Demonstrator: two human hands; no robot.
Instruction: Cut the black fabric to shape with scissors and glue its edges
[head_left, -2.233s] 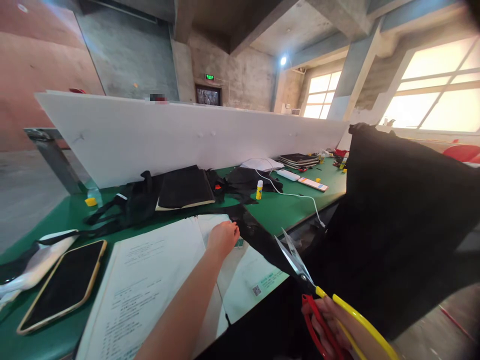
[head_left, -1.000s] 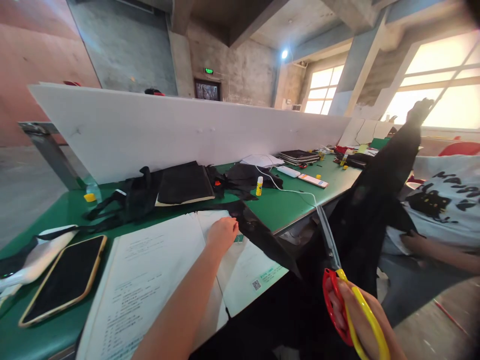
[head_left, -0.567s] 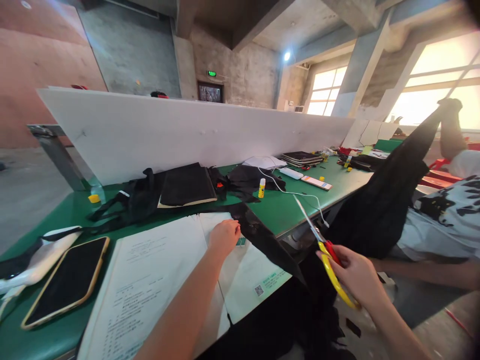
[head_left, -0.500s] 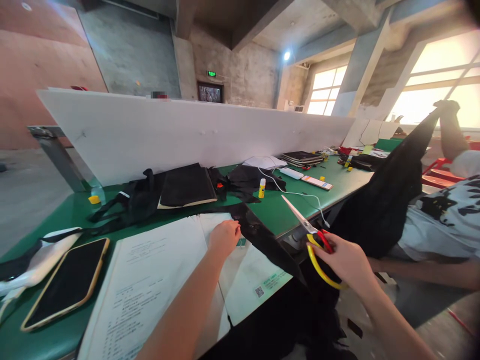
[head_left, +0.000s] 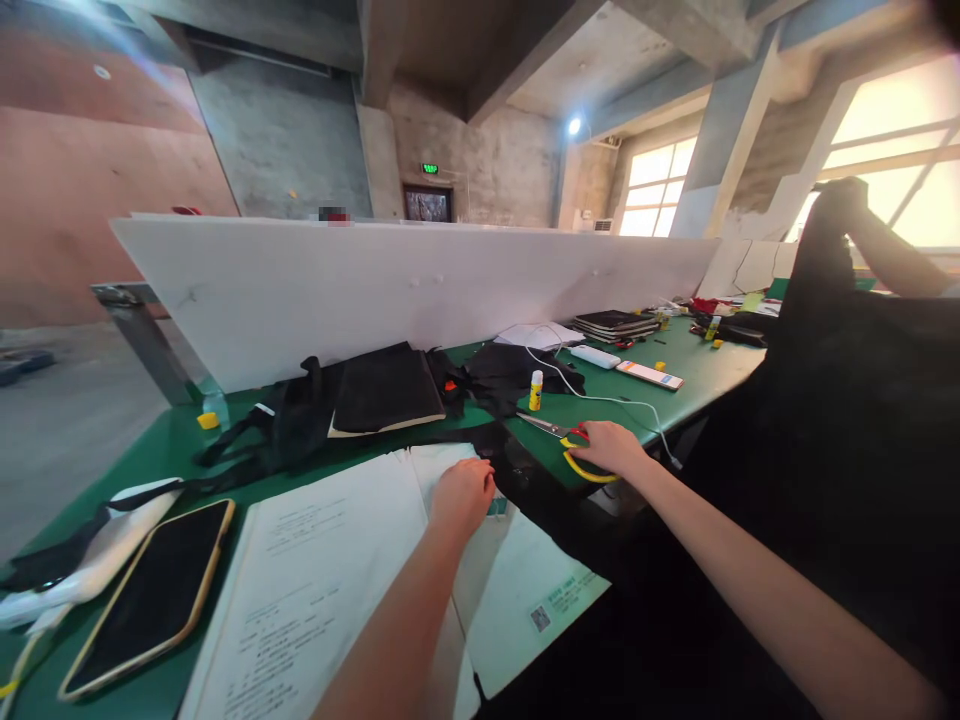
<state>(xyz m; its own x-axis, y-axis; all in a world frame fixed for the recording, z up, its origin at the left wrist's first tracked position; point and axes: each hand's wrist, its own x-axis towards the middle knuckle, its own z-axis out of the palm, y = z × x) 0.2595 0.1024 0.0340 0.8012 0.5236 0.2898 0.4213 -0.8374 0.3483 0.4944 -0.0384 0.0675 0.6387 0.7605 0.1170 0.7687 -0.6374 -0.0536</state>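
Scissors now tableside, handles partly under right hand

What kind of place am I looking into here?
Probably a workshop or craft room: bare concrete beams overhead, a long green worktable with black cloth scraps and a glue stick, and scissors in the right hand.

Right hand on scissors beside glue stick.

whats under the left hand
The left hand is on the open book, fingertips by the black cloth. A green patch shows beside them; whatever lies directly beneath the palm is covered.
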